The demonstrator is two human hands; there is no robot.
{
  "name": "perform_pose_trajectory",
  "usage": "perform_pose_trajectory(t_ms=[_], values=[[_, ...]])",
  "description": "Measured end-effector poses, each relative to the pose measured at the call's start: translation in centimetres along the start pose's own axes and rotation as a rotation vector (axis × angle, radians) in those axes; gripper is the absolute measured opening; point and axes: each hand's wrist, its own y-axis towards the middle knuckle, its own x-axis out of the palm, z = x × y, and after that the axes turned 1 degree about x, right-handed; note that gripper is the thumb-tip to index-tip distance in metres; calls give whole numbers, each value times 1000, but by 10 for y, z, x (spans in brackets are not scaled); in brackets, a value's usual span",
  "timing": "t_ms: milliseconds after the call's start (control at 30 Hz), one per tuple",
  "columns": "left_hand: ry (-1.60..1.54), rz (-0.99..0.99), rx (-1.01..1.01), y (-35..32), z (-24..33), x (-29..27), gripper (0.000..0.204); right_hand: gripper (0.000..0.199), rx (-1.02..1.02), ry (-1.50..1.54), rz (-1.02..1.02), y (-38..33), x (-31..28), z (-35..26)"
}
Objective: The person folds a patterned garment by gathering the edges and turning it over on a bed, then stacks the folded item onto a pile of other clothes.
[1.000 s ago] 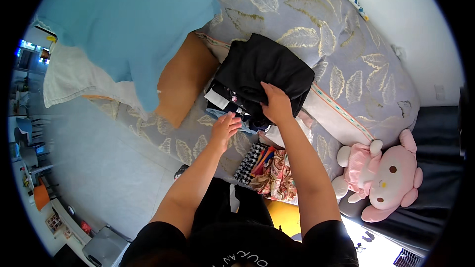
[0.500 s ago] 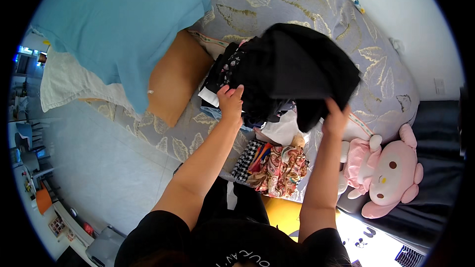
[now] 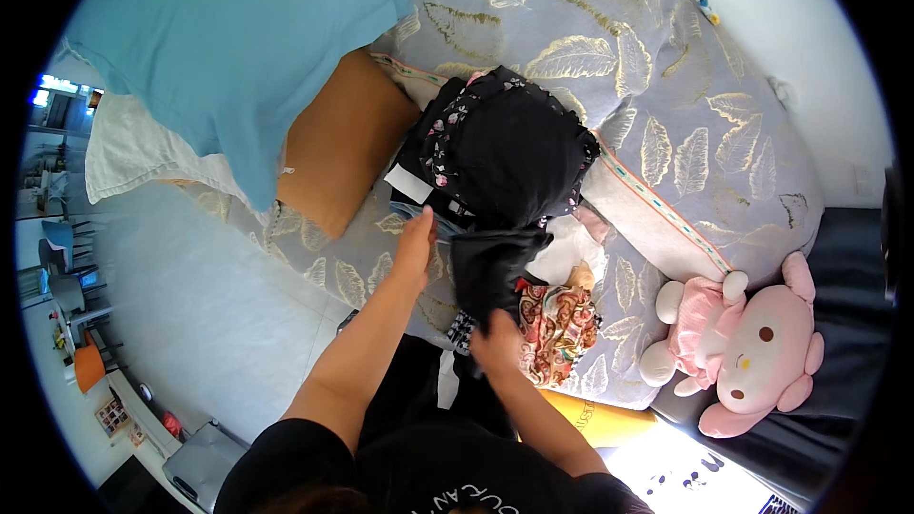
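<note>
A dark black garment (image 3: 487, 262) hangs folded over in front of me, with my right hand (image 3: 497, 345) closed on its near end. My left hand (image 3: 415, 246) is just left of that garment, fingers stretched out and apparently holding nothing. Behind both hands rises a pile of folded clothes, topped by a black piece (image 3: 509, 152) with a floral print along its left side. A white edge (image 3: 407, 184) sticks out of the pile's left. Close to my right hand lies a paisley-patterned cloth bundle (image 3: 560, 331); a black-and-white patterned cloth is mostly covered by the garment.
Grey leaf-patterned bedding (image 3: 685, 124) spreads under everything. A brown cushion (image 3: 345, 148) and a draped blue cloth (image 3: 238, 57) are at the left. To the right lies a pink plush toy (image 3: 747, 347). White cloth (image 3: 562, 252) sits beside the pile. Tiled floor (image 3: 209, 276) is at lower left.
The black garment has come down from above the pile's right side toward me, with my right hand moving left and nearer. My left hand has drawn back from the pile.
</note>
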Motion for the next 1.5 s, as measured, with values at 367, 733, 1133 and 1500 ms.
perform_pose_trajectory(t_ms=[367, 733, 1133, 1500], values=[[88, 137, 101, 7, -58, -55, 55, 68, -489, -313, 348, 151, -29, -120], [37, -293, 121, -7, 16, 8, 58, 48, -425, -57, -84, 293, -95, -60], [88, 209, 238, 37, 22, 58, 47, 31, -49, 621, -38, 298, -156, -62], [-57, -181, 717, 35, 31, 118, 14, 53, -200, 500, -27, 271, -85, -46]])
